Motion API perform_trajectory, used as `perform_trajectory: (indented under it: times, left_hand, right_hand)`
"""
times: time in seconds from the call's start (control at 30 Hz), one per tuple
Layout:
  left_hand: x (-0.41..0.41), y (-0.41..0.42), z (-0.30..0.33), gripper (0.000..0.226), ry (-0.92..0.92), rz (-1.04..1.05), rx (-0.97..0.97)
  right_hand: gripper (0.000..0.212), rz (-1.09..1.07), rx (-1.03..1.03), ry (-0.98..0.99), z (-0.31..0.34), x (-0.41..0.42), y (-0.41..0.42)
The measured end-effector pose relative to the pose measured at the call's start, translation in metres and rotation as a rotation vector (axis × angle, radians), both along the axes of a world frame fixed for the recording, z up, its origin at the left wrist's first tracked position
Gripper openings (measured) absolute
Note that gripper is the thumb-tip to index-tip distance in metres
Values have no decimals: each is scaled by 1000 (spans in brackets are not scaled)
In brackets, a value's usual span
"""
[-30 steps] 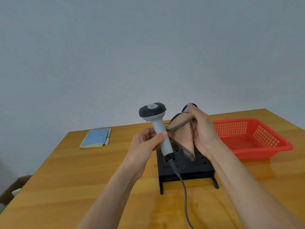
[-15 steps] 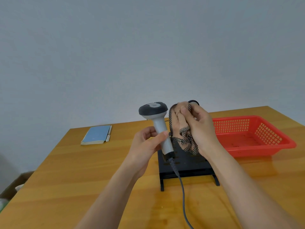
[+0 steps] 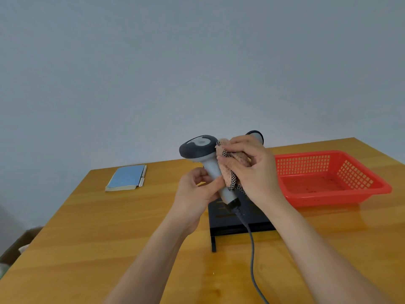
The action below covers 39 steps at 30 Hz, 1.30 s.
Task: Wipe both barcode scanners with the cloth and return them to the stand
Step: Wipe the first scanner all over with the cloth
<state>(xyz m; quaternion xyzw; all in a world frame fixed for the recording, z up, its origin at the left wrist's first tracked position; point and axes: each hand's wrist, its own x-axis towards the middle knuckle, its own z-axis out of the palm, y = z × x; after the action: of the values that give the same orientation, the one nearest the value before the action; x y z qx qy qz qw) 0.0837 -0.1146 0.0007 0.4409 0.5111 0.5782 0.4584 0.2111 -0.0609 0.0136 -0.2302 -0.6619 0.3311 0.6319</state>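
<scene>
My left hand grips the grey handle of a barcode scanner, held upright above the table with its dark head on top and its grey cable trailing down. My right hand holds a bunched tan cloth with a checkered edge and presses it against the right side of the scanner's neck and handle. Below them sits the black stand. Only the dark top of the second scanner shows behind my right hand.
A red plastic basket stands on the right of the wooden table. A blue notebook with a pen lies at the back left. A cardboard box sits on the floor beyond the table's left edge.
My right hand bunched the hanging cloth and brought it left against the scanner's neck. The scanner's head has tilted slightly; my left hand keeps its grip on the handle.
</scene>
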Motion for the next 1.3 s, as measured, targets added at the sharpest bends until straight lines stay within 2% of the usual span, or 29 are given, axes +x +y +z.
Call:
perform_trajectory:
  times: [0.33,0.5,0.63,0.83,1.0,1.13,1.3]
  left_hand:
    - [5,1,4,31,14,7,14]
    - [4,6,6,25,157,71,28]
    - [3,7,4,28,235,125,32]
    - [8,5,9,30,188,136,16]
    - [6,6,13,34,209,154,17]
    - [2,6,15,33,288,202,38]
    - [0,6,14,34,327,181,61]
  right_hand:
    - [32,-47,32,-67,3,5,-5]
    - [24,-28,99,-177,3,5,-9]
    - [29,-19,116,-293,2,8,-7]
    - [30,-154,36,-158,3,7,-5]
    - [14,-161,-42,-4,0,0,-6]
    - [24,-91,-24,-162,4,3,-10]
    - [34,-93,126,-382,11,9,-11]
